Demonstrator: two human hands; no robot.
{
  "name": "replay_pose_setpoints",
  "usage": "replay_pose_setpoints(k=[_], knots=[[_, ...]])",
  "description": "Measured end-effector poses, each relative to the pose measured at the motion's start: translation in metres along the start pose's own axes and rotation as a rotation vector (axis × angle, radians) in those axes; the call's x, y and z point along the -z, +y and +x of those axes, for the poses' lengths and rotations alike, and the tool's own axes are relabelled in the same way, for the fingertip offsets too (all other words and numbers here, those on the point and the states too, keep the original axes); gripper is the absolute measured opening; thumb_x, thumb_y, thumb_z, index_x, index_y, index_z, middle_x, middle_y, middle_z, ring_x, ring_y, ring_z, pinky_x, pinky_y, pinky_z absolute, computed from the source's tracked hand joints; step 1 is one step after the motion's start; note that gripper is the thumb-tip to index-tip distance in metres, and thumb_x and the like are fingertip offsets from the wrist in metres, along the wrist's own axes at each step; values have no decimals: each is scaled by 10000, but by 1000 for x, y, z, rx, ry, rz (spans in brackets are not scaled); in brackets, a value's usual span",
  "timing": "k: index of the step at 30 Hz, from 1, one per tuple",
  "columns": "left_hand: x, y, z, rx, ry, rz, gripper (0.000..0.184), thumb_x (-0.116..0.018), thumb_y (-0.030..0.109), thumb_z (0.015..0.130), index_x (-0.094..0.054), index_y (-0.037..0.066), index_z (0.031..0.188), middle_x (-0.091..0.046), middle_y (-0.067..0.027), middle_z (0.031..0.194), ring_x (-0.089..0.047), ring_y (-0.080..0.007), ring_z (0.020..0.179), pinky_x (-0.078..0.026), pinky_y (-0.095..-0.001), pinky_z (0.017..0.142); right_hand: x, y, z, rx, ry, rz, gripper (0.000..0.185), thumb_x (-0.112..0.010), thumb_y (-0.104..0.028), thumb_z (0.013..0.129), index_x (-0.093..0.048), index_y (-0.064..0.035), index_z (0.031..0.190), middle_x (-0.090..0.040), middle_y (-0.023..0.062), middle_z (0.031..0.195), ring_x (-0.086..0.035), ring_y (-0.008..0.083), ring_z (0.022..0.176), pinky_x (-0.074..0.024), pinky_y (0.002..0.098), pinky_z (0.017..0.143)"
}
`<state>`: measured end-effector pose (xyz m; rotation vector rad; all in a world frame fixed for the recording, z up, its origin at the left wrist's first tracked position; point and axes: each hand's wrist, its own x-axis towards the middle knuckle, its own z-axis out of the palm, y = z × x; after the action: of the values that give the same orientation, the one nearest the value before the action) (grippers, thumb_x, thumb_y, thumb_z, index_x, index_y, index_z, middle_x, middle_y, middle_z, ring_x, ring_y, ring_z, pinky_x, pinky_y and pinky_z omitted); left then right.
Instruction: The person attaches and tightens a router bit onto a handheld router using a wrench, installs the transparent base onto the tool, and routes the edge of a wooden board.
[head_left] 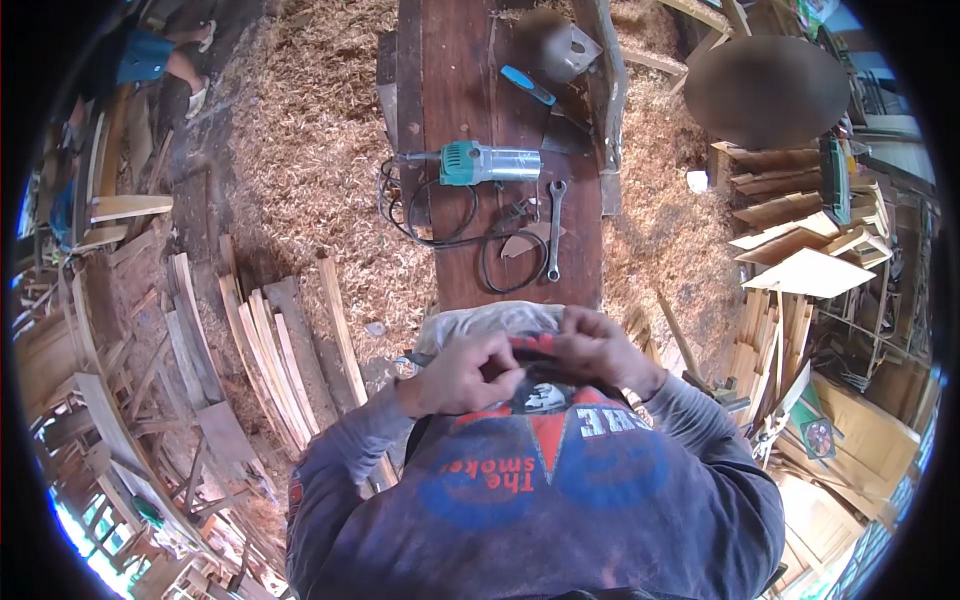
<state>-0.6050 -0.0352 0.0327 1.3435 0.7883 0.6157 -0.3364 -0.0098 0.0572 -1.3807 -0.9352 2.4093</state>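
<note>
Both left hand (470, 372) and right hand (606, 350) curled by shirt (555, 500); can't tell what's pinched. Wrench (555, 232), power tool (490, 163) on surface (455, 80).

From head view, I see both forearms (372, 432) angled inward, hands close together before torso (520, 510). Left hand (468, 372): thumb and forefinger curved into ring. Right hand (602, 350): fingers curled inward.
</note>
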Motion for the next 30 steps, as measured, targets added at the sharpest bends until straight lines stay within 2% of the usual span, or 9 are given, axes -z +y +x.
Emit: replay_pose_setpoints(k=[2, 3, 6, 9, 13, 20, 23, 25, 30], knots=[[14, -15, -18, 106, -15, -92, 128, -744, 74, 907, -622, 40, 928, -663, -15, 868, -617, -70, 782, -482, -248, 693, 39, 16, -4, 53, -82, 460, 180, -682, -191, 1008, -567, -80, 925, -528, -41, 694, -490, 40, 559, -393, 237, 483], [19, -21, -23, 208, 14, -228, 123, -741, 71, 914, -624, 39, 931, -663, -16, 872, -616, -70, 778, -481, -240, 685, 39, 10, -6, 19, 23, 350, 206, -627, -217, 1041, -547, -90, 900, -461, -58, 644, -396, 44, 451, -296, 242, 386], [29, -34, -16, 353, 36, -406, 105, -704, 97, 959, -639, 19, 986, -671, -26, 891, -620, -73, 775, -483, -219, 670, 23, -4, 9, -77, 191, 123, 261, -563, -277, 1073, -537, -89, 895, -467, -48, 644, -400, 50, 449, -282, 236, 387], [46, -45, 23, 432, 232, -446, 157, -630, 137, 1011, -650, -3, 1079, -678, -33, 911, -616, -70, 765, -483, -220, 655, 34, 4, 53, 20, 287, 68, 312, -543, -344, 1079, -581, -55, 968, -527, -35, 696, -478, 55, 553, -371, 234, 490], [77, -75, 92, 241, 579, -295, 244, -599, 170, 1026, -672, -16, 1166, -686, -25, 960, -606, -72, 841, -478, -224, 743, 77, 51, 140, 239, 465, 61, 265, -581, -255, 1062, -653, -6, 1115, -648, 8, 840, -616, 91, 708, -493, 241, 628], [132, -79, 256, 1, 567, -223, 213, -588, 114, 1002, -685, -23, 1134, -710, -49, 996, -647, -120, 925, -508, -285, 864, 78, 19, 140, 285, 401, 351, 205, -615, -98, 1021, -665, 4, 1191, -713, 48, 1036, -671, 125, 870, -552, 267, 782], [163, -111, 312, 163, 536, 297, 242, -650, 132, 933, -713, -9, 1119, -747, -118, 995, -704, -201, 948, -535, -342, 875, 82, 29, 135, 308, 493, 287, 217, -625, -107, 1018, -661, 18, 1191, -724, 73, 1073, -668, 124, 900, -551, 281, 815], [178, -140, 336, 378, 307, 751, 285, -693, 149, 862, -735, 18, 1111, -751, -187, 1012, -724, -291, 987, -552, -393, 871, 91, 42, 133, 285, 515, 375, 216, -616, -99, 1020, -650, 30, 1190, -721, 89, 1079, -670, 134, 927, -546, 284, 832], [166, -177, 351, 324, 229, 744, 250, -674, 181, 869, -753, 57, 1071, -721, -195, 1106, -678, -368, 1085, -519, -466, 968, 113, 49, 136, 297, 513, 660, 336, -579, -62, 1022, -571, 81, 1327, -655, 150, 1253, -646, 204, 1107, -527, 328, 977]])
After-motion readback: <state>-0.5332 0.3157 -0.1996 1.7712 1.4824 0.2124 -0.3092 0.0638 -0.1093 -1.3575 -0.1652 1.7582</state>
